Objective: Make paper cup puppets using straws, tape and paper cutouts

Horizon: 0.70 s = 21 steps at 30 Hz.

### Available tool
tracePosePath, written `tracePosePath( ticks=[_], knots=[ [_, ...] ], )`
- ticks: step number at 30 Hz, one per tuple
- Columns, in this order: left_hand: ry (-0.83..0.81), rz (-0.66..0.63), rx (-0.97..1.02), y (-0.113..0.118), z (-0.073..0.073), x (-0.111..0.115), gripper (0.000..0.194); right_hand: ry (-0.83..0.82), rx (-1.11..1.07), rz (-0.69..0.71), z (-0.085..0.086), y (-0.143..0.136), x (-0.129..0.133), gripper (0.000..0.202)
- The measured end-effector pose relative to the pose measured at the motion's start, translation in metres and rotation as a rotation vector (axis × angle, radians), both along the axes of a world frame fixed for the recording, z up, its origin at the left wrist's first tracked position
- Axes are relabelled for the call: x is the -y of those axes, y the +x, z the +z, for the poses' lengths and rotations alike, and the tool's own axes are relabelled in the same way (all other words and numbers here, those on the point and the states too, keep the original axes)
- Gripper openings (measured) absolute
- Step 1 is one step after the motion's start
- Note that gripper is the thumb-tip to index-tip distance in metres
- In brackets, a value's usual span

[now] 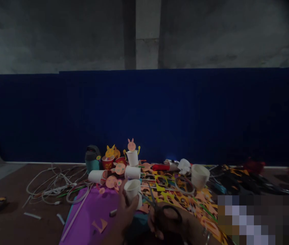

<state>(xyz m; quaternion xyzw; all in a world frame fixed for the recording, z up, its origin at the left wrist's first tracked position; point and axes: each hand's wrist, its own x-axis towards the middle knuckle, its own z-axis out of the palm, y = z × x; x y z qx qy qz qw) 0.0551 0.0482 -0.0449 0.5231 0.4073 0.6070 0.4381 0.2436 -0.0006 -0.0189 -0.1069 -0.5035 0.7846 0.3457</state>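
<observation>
Yellowish markings on the red paper cup (108, 164) at the back are too small to read. Left hand (126, 211): fingers wrapped around a white paper cup (132, 188), mouth upward. Right hand (167, 217): fingers gripping black-handled metal scissors (153, 201), blades parted beside that cup; contact cannot be determined.

Indoor craft workspace; wider building type unclear. Evidence: table (14, 190) strewn with paper scraps (161, 181), cups (131, 190), animal cut-outs (131, 146) and scissors (154, 204); loose cables (55, 190) alongside. Blue partition (144, 112) behind the table; bare grey wall (57, 37) and pillar (148, 34) above it. Lighting dim.
</observation>
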Motion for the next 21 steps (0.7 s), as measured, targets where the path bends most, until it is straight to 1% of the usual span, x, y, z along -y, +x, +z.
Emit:
tracePosePath(
  ticks=[4, 8, 11, 13, 16, 19, 21],
  knots=[
    [-0.011, -0.03, -0.045, -0.0035, 0.0038, 0.0026, 0.047, -0.007, 0.024, 0.002, -0.0036, 0.0022, -0.0019, 0.05],
    [-0.032, 0.011, -0.048, -0.0005, -0.0006, 0.002, 0.043, -0.032, 0.034, -0.002, -0.0087, 0.0036, -0.002, 0.048],
    [-0.015, 0.033, -0.072, 0.0014, -0.002, 0.0026, 0.037, -0.032, 0.057, -0.013, -0.0067, 0.0041, 0.0002, 0.048],
    [-0.015, 0.015, -0.086, 0.0006, -0.0009, 0.0036, 0.031, -0.02, 0.071, -0.022, -0.0045, 0.0042, 0.0011, 0.048],
    [-0.022, -0.036, -0.112, -0.0029, 0.0001, 0.0039, 0.026, -0.007, 0.081, 0.002, -0.0042, 0.0042, 0.0, 0.049],
    [-0.02, -0.076, -0.13, -0.0065, -0.0028, 0.0016, 0.024, 0.002, 0.085, 0.006, -0.0064, 0.0042, -0.0022, 0.05],
    [-0.023, -0.074, -0.118, -0.0079, -0.0054, -0.0006, 0.026, 0.009, 0.087, -0.014, -0.0075, 0.0043, -0.0027, 0.05]
  ],
)
